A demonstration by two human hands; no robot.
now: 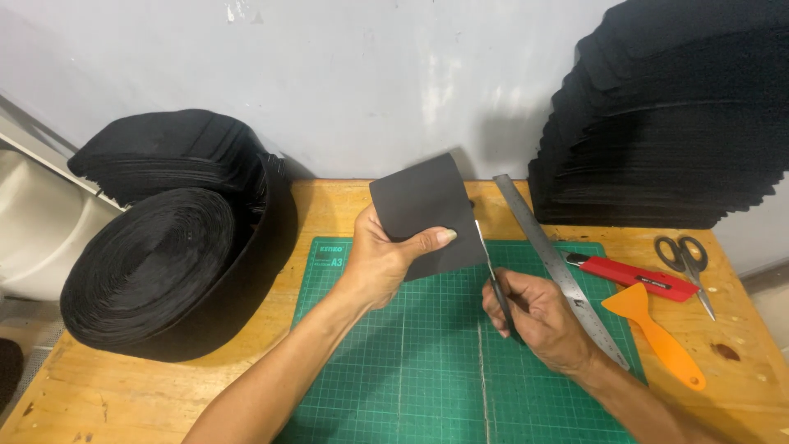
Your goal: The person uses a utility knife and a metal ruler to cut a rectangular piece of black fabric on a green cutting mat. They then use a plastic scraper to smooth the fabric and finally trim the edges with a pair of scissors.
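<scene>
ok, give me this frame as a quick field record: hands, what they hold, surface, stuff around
left hand: holds a black sheet piece upright above the mat
right hand: grips a thin blade tool, tip at the sheet's right edge
surface: green cutting mat on a wooden table
right of mat: steel ruler, red utility knife, orange scraper, scissors
left: black strip roll
back right: stack of black sheets

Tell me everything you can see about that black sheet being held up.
The black sheet is a thin, matte, roughly rectangular piece, foam or felt by its look. The left hand holds it tilted above the green mat, thumb across its lower edge. The right hand sets a slim blade at its right edge.
</scene>
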